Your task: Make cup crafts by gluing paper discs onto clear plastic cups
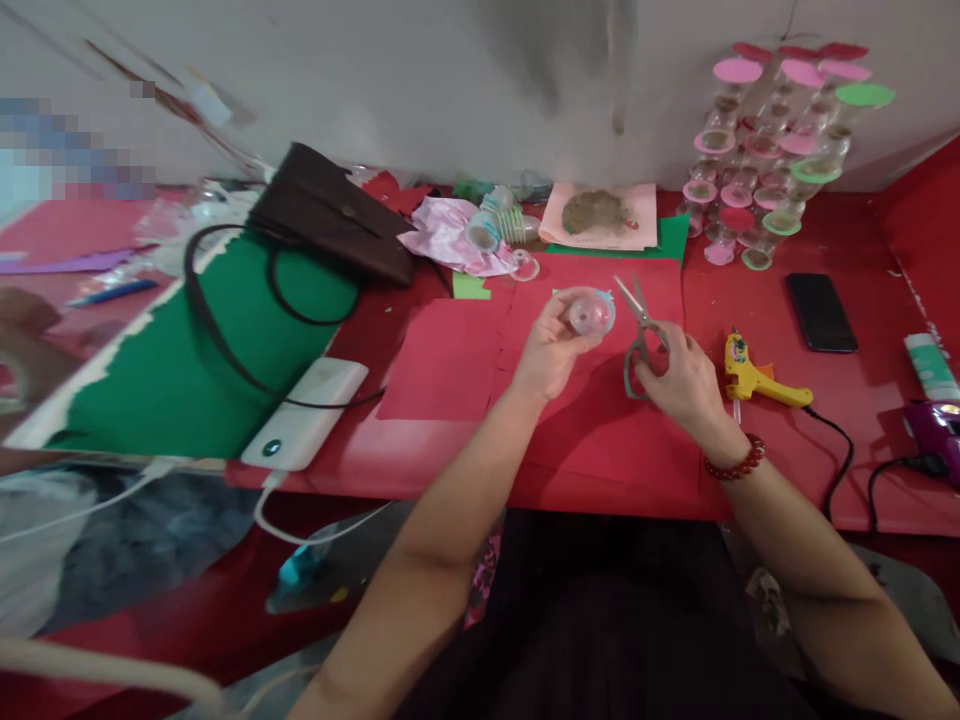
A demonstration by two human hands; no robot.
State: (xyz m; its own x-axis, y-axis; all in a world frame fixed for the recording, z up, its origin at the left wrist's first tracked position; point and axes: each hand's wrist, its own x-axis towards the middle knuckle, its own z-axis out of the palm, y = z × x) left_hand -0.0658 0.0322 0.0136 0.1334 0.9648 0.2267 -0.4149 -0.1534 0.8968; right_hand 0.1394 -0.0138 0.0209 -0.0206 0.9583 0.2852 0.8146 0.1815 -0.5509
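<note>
In my left hand (551, 345) is a small clear plastic piece, rounded like the cut top of a bottle (590, 316), with light blue along its far edge. The fingers close around its side. My right hand (684, 385) grips scissors (640, 335) with green handles, their blades apart and pointing up and away, just right of the plastic piece. Blades and plastic look separate. Both hands are above red paper sheets (600, 420) on the red table.
A yellow glue gun (757, 378) and a phone (821, 312) lie to the right. Clear cups with coloured discs (739, 180) hang at the back right. Left are a dark bag (330, 215), a white power bank (306, 412) with cables, and a green board (157, 370). Another person's hand (26, 340) is far left.
</note>
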